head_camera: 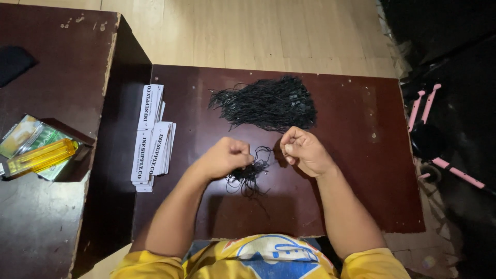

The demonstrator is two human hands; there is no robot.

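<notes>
My left hand (226,156) is curled into a fist over a small tangle of thin black strings (249,174) on the dark brown table (356,170), pinching some of them. My right hand (304,151) is also closed, pinching the end of a black string that loops between the two hands. A larger heap of black strings with small tags (268,103) lies just beyond both hands, toward the table's far edge.
A stack of narrow white printed cards (152,137) lies at the table's left edge. A second, higher dark surface (46,206) at left carries a yellow lighter (39,157) on a green and white packet. A pink-framed scooter (431,139) stands at right on the floor.
</notes>
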